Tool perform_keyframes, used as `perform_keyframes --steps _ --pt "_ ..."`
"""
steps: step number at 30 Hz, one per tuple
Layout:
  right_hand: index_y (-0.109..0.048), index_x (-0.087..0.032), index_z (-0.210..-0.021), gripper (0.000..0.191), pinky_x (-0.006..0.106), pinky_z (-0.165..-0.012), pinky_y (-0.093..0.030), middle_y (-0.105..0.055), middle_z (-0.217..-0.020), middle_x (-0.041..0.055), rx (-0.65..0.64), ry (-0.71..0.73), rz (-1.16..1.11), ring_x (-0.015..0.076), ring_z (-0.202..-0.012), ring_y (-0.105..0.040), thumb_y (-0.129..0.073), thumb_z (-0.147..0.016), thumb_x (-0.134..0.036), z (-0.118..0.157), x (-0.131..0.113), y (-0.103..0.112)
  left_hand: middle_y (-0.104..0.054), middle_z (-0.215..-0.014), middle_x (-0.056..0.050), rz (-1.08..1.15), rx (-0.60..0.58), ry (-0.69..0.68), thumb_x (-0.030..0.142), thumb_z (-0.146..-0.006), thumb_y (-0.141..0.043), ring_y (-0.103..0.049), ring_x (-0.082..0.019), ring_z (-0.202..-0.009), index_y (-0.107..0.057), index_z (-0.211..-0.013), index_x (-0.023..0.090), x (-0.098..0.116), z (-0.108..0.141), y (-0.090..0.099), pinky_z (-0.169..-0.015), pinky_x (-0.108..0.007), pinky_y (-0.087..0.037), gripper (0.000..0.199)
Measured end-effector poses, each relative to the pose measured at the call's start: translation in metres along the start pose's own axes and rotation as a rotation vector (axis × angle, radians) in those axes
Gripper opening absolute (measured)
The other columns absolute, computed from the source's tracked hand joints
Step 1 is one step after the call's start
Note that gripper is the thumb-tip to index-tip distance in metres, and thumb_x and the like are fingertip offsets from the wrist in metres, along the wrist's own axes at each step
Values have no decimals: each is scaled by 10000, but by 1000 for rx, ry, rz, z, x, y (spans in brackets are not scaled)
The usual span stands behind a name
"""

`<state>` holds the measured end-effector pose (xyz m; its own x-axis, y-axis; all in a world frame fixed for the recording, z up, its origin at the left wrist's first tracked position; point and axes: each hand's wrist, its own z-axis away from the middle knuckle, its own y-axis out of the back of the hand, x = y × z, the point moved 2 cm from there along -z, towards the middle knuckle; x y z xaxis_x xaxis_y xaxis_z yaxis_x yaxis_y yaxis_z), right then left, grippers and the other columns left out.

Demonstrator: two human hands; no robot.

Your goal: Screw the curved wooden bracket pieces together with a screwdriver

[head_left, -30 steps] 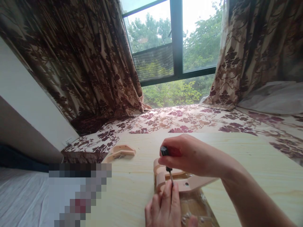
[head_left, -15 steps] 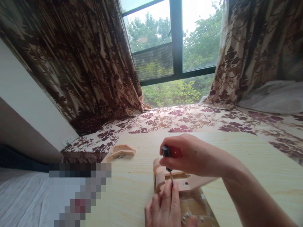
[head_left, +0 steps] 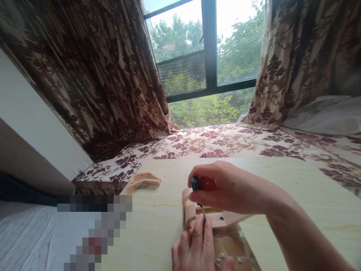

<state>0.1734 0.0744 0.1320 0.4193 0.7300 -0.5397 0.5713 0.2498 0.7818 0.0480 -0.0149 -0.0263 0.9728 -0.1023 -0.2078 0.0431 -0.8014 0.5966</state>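
My right hand point(head_left: 222, 186) is wrapped round a screwdriver point(head_left: 195, 183) with a red and black handle. The screwdriver's metal shaft points down to the fingertips of my left hand point(head_left: 194, 244). Those fingers are pressed together around the shaft's tip, against a pale wooden piece point(head_left: 228, 219) that has a dark hole. What they pinch at the tip is too small to make out. A second wooden part lies just behind, partly under my right hand. Beneath is a brown board or package point(head_left: 234, 241) with clear plastic and small metal bits.
Two angled wooden pieces point(head_left: 146, 178) lie at the left of the pale tabletop point(head_left: 152, 226), small screws beside them. Behind the table is a ledge with floral cloth point(head_left: 214, 141), below a window between patterned curtains point(head_left: 124, 75).
The screwdriver's handle has tilted slightly to the left with my right hand. My left hand has stayed almost where it was.
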Motion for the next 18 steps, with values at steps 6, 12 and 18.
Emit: perform_keyframes --steps 6,12,18 --pt "-516 -189 -682 180 208 -481 -269 -466 -574 -60 -44 -5 -40 65 -519 -370 -567 -815 -298 0 -3 -1 -683 -1088 -24 7 12 12 418 -902 -300 -586 -197 -788 -611 -1156 222 0 1 -1 -671 -337 -377 447" --pt "-499 -183 -645 258 223 -478 -257 -467 -564 -49 40 -27 40 78 -527 -366 -603 -791 -368 -4 2 -3 -682 -1093 -30 28 13 -18 421 -902 -317 -590 -199 -805 -602 -1173 220 -1 0 1 -687 -333 -378 442" --pt "-608 -197 -785 94 196 -510 -304 -501 -599 -58 -80 34 -126 63 -536 -409 -558 -829 -263 2 -5 2 -677 -1105 -20 22 -10 17 377 -880 -324 -584 -201 -792 -607 -1159 218 1 0 0 -682 -343 -374 429"
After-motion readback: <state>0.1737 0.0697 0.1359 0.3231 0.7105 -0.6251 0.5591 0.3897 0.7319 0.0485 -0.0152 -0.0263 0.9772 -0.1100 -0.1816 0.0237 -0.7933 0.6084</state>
